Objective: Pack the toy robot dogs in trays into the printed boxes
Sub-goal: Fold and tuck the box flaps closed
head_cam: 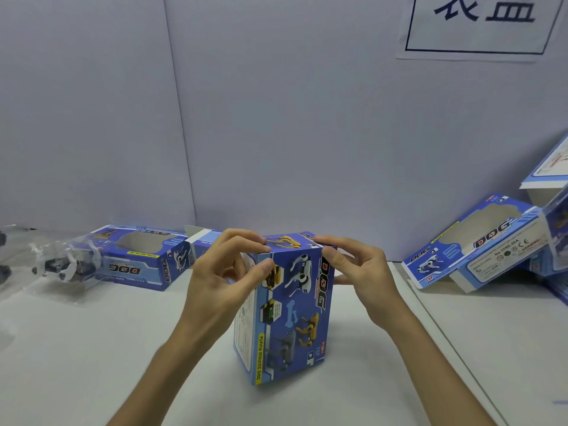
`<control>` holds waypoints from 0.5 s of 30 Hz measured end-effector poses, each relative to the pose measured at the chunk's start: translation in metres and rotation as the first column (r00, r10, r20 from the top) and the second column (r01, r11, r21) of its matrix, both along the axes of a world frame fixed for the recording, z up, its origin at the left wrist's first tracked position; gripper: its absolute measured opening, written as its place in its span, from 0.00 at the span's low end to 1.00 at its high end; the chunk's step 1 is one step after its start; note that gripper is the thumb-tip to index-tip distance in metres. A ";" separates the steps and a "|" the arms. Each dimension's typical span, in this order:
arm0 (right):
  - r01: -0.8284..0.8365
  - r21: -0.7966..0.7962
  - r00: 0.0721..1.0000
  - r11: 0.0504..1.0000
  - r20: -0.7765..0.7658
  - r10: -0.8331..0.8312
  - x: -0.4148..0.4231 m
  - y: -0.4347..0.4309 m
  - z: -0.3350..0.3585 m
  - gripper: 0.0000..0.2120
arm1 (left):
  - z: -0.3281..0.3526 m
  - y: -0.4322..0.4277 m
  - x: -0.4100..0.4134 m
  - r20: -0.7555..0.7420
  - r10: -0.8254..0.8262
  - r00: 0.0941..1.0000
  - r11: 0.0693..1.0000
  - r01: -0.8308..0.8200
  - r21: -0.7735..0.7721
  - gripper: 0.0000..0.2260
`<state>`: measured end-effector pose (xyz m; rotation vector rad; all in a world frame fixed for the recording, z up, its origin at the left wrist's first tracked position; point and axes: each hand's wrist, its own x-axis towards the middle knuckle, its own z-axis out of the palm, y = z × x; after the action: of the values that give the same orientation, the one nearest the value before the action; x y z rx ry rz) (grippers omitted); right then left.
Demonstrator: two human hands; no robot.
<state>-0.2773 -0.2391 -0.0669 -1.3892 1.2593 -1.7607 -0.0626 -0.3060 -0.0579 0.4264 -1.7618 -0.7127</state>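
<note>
A blue printed box (pixel 289 318) stands on end on the white table (pixel 92 348) right in front of me. My left hand (pixel 224 272) pinches its top left corner, fingers on the top flap and thumb on the front face. At the top right corner my right hand (pixel 356 265) holds the box with fingers and thumb curled round the edge. A toy robot dog in a clear tray (pixel 64 262) lies at the far left. I cannot see what is inside the upright box.
An open windowed box (pixel 138 256) lies on its side behind my left hand. Further printed boxes (pixel 479 244) lean in a pile at the right. A grey partition wall (pixel 276 118) with a white sign (pixel 479 23) closes off the back.
</note>
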 end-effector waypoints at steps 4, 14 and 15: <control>-0.010 0.012 1.000 1.000 0.001 0.010 0.000 0.001 0.001 0.13 | 0.004 0.005 0.000 0.036 0.007 0.999 0.995 -0.004 -0.096 0.05; 0.091 0.058 0.987 0.994 0.126 -0.098 -0.004 0.045 -0.001 0.13 | 0.000 0.027 -0.006 0.224 0.066 0.972 0.939 -0.137 0.317 0.39; 0.096 0.069 0.982 0.993 0.155 -0.106 -0.004 0.053 0.001 0.12 | -0.002 0.033 -0.007 0.272 0.019 0.962 0.949 -0.102 0.298 0.40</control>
<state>-0.2808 -0.1856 -0.0657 -1.1442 1.3059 -1.8448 -0.0697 -0.2731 -0.0602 0.8200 -1.8811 -0.9264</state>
